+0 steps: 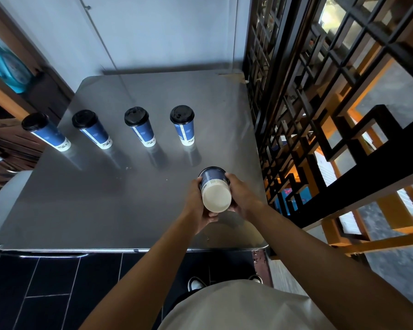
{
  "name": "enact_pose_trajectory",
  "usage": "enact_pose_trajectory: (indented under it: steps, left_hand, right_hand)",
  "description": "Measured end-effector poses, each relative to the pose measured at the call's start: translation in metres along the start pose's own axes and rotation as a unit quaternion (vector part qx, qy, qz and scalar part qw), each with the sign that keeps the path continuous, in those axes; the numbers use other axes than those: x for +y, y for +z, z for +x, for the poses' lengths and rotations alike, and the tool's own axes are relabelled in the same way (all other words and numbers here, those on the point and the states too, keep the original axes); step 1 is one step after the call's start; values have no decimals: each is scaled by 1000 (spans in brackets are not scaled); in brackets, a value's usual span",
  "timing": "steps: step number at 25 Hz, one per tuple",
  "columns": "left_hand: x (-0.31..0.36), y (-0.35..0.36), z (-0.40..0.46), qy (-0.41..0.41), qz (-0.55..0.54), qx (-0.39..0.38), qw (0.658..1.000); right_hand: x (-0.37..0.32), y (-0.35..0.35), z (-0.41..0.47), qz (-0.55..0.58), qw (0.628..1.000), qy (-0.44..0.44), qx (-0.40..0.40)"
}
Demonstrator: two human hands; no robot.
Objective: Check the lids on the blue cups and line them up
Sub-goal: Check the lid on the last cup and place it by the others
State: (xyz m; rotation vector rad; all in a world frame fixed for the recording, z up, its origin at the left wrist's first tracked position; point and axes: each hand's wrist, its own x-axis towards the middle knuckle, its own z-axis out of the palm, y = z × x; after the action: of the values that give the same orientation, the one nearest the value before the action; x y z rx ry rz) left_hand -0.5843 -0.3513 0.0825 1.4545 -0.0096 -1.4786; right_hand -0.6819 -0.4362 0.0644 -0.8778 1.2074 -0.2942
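Gripping 1 tapered blue paper cup [214,184] between left hand [197,206] and right hand [240,195], fingers curling around its sides, pale round base tilting toward the camera, at 5 o'clock over the brushed steel desk [119,198]. Standing in a row from 9 to 12 o'clock: 4 black-lidded blue cups [138,126].

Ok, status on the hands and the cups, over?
Left hand and right hand both grip fifth cup, bottom towards camera, over table. Four lidded cups upright in a row. Nothing in the way.
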Motion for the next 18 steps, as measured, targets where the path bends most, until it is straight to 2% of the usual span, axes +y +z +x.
enact_pose_trajectory:
  steps: [7,13,16,18]
  left_hand:
    - [3,0,0,15,19,-4,1000]
    - [0,-5,2,20,129,35,991]
    - [4,-4,0,-27,96,4,995]
    - [4,0,0,-26,56,-19,998]
  right_hand:
    - [-5,0,-1,13,1000,-13,10]
    - [-9,-4,1,-28,999,-25,24]
    - [-11,-9,2,-99,993,-53,34]
    - [-10,-9,5,-125,988,-87,41]
